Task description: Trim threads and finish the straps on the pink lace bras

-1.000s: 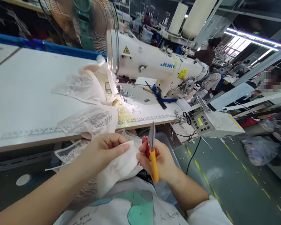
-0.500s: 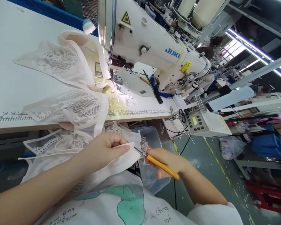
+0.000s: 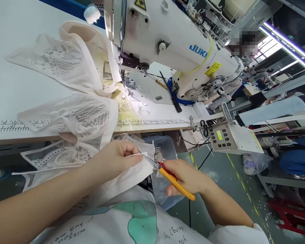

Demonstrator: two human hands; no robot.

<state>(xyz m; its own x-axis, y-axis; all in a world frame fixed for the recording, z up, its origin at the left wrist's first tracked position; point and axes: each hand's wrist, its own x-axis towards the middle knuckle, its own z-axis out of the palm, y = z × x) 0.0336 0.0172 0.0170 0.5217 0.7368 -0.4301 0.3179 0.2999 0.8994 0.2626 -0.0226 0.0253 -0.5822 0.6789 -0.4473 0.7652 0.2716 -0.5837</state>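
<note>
While L hand [image 3: 117, 156] pinches white fabric [image 3: 135, 173] betw. thumb & fingers, R hand [image 3: 186, 176] grips scissors [image 3: 175, 182], blades at fabric's upper edge. Fabric off table [image 3: 22, 20], on wearer's side of its front edge; sewing m/c [image 3: 152, 37] beyond. Step in hand: prob. trimming. Next snip would need edge taut, L thumb clear; blade gap: can't tell.

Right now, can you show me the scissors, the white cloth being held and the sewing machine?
Scissors [image 3: 170, 178]: head view, on the orange handle.
White cloth [image 3: 135, 173]: head view, on its flat middle.
Sewing machine [image 3: 178, 51]: head view, on its white arm.
</note>
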